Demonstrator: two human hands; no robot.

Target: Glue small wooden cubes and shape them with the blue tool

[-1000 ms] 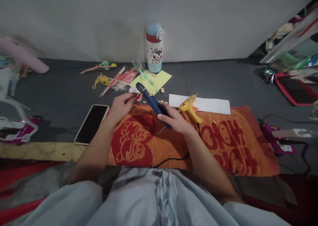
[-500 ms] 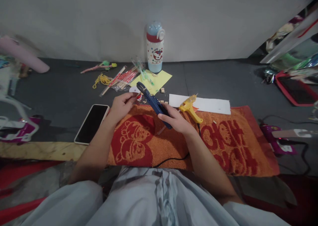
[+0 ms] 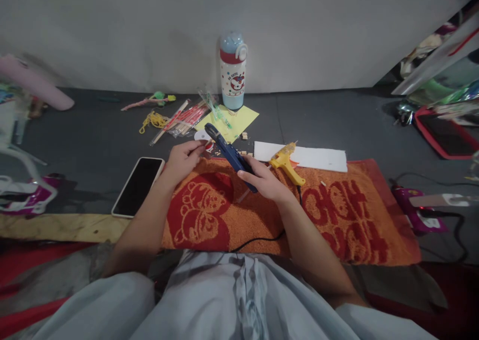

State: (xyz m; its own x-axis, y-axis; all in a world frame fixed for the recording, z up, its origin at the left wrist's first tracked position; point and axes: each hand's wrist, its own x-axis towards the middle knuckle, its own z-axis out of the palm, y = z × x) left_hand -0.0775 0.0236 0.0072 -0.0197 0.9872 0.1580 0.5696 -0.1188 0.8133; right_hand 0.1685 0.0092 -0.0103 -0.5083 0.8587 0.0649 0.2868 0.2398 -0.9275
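Note:
My right hand (image 3: 264,178) is closed around a long dark blue hand tool (image 3: 234,158) with a rounded head, tilted up to the left. Its exact kind does not show clearly. Between the fingertips of my left hand (image 3: 185,161) is a thin wooden stick (image 3: 209,141), its end right beside the tool's head. Several short cut wood pieces (image 3: 244,136) lie behind the tool. A yellow glue gun (image 3: 285,161) rests just right of my right hand, partly on a white strip (image 3: 322,159) and partly on the orange towel (image 3: 254,225).
At the back stands a water bottle (image 3: 233,73) on a yellow paper (image 3: 249,116). Wrapped sticks (image 3: 189,118) and yellow cord (image 3: 153,120) lie left of it. A phone (image 3: 138,186) sits by my left forearm. The glue gun's black cable (image 3: 262,238) crosses the towel.
Almost nothing differs. Both hands, the blue tool and the stick keep nearly the same position.

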